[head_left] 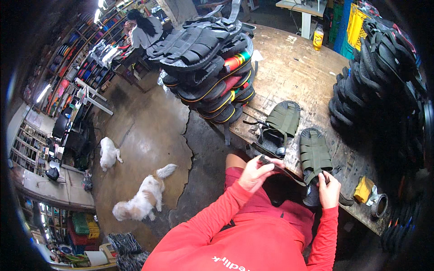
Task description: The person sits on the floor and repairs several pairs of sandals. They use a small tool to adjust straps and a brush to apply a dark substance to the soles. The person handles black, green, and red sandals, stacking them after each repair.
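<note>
An olive-green strapped sandal (315, 151) lies at the near edge of the wooden workbench, toe pointing away from me. My left hand (257, 175) is closed on a dark strap that runs toward this sandal's heel end. On the sandal's other side, my right hand (329, 189) pinches another dark strap end at the heel. The matching olive sandal (285, 118) rests just to the left and farther in, its straps loose and its heel end toward me. The heel part of the nearer sandal is in shadow, partly beyond the bench edge.
Tall piles of dark sandals stand at the left (205, 67) and right (377, 81) of the bench (289, 58). A yellow bottle (318, 38), yellow cloth (363, 189) and tape roll (379, 205) sit on it. Two dogs (143, 196) are on the floor; another person (145, 30) works behind.
</note>
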Demonstrator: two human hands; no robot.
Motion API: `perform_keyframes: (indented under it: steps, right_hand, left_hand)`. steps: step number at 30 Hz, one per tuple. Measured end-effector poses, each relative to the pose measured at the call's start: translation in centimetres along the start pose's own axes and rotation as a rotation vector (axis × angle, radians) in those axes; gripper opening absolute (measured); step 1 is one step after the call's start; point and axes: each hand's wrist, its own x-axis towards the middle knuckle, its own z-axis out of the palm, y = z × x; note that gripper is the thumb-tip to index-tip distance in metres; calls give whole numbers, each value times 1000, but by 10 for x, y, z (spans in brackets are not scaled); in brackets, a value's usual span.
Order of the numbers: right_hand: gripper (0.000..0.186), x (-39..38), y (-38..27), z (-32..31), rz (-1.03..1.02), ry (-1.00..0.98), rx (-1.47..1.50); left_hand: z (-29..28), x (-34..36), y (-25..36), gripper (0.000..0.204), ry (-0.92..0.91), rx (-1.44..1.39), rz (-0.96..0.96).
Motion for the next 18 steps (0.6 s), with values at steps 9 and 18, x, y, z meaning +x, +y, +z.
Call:
perform_keyframes:
  steps: [9, 18]
  right_hand:
    - [27, -5, -7, 5, -374, 137, -178]
    - [29, 12, -15, -8, -100, -65, -225]
  left_hand:
    - [54, 51, -17, 10, 72, 383, 19]
    - [33, 33, -24, 23, 113, 574, -184]
